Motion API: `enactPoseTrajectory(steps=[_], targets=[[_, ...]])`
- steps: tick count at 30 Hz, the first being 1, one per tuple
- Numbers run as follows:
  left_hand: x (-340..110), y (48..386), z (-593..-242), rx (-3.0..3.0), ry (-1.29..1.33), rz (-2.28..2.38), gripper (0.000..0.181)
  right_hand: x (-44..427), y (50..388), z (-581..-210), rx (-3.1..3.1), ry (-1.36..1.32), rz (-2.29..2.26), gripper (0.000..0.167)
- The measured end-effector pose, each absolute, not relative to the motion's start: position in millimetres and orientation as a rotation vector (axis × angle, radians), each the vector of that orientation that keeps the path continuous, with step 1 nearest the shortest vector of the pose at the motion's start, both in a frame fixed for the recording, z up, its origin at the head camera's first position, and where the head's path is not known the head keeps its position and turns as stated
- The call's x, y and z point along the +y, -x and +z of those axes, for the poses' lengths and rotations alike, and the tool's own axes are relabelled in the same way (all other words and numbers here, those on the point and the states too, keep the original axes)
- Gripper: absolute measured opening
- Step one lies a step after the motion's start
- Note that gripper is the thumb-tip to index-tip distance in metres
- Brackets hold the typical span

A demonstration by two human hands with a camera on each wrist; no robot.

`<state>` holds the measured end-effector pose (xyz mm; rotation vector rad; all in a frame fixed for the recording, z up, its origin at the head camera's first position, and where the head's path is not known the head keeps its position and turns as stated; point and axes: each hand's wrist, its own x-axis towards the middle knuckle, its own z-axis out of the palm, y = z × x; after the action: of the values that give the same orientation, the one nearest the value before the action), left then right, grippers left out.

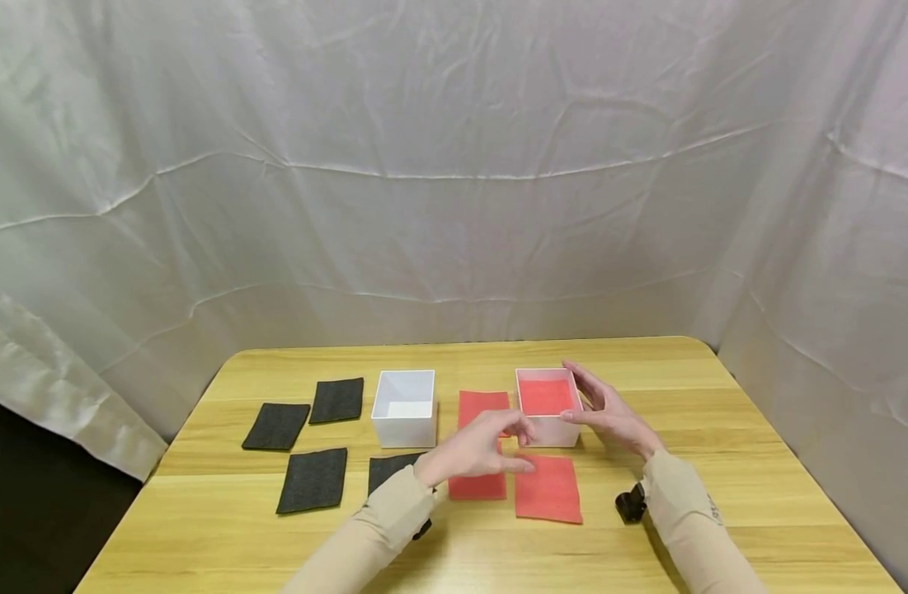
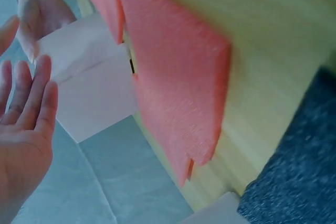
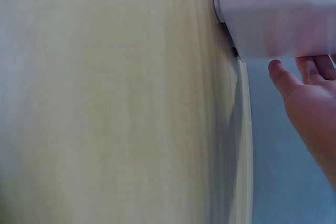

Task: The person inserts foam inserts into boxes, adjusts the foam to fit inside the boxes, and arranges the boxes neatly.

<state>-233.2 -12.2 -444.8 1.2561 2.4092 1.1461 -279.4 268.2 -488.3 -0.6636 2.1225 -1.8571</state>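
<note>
My right hand (image 1: 605, 412) holds the right side of a white box (image 1: 548, 431), its thumb at the front corner and its fingers near the back corner. Inside that box lies a red felt-like square (image 1: 546, 397). Left of the box, my left hand (image 1: 483, 445) hovers over the red squares with its fingers loosely bent and nothing between them. Below it lie a near red square (image 1: 548, 488), another red square (image 1: 477, 487) partly covered by the hand, and a farther one (image 1: 483, 404). The left wrist view shows the left palm (image 2: 23, 145) with fingers extended.
A second white box (image 1: 404, 425) stands left of the red squares with nothing visible inside. Several dark felt-like squares (image 1: 312, 480) lie on the left of the wooden table (image 1: 201, 536); one is partly under the left forearm. A pale curtain (image 1: 454, 231) hangs behind.
</note>
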Motion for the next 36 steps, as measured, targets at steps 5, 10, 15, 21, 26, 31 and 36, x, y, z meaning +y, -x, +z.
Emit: enactPoseTrajectory(steps=[5, 10, 15, 21, 26, 31, 36], targets=[[-11, 231, -455, 2.397, -1.286, 0.963, 0.04, 269, 280, -490, 2.115, 0.662, -1.862, 0.094], [-9, 229, -463, 2.46, -1.269, 0.797, 0.044, 269, 280, -490, 2.109, 0.666, -1.864, 0.093], [-4, 227, -467, 2.497, -1.262, 0.726, 0.042, 269, 280, -490, 2.115, 0.663, -1.865, 0.093], [0, 225, -471, 2.514, -1.22, 0.688, 0.038, 269, 280, -489, 2.13, 0.68, -1.854, 0.092], [2, 225, -474, 2.541, -1.209, 0.665, 0.039, 269, 280, -489, 2.139, 0.681, -1.849, 0.092], [3, 226, -476, 2.539, -1.207, 0.682, 0.039, 269, 279, -488, 2.126, 0.688, -1.85, 0.092], [2, 225, -477, 2.54, -1.211, 0.71, 0.039, 269, 279, -487, 2.102, 0.688, -1.861, 0.093]])
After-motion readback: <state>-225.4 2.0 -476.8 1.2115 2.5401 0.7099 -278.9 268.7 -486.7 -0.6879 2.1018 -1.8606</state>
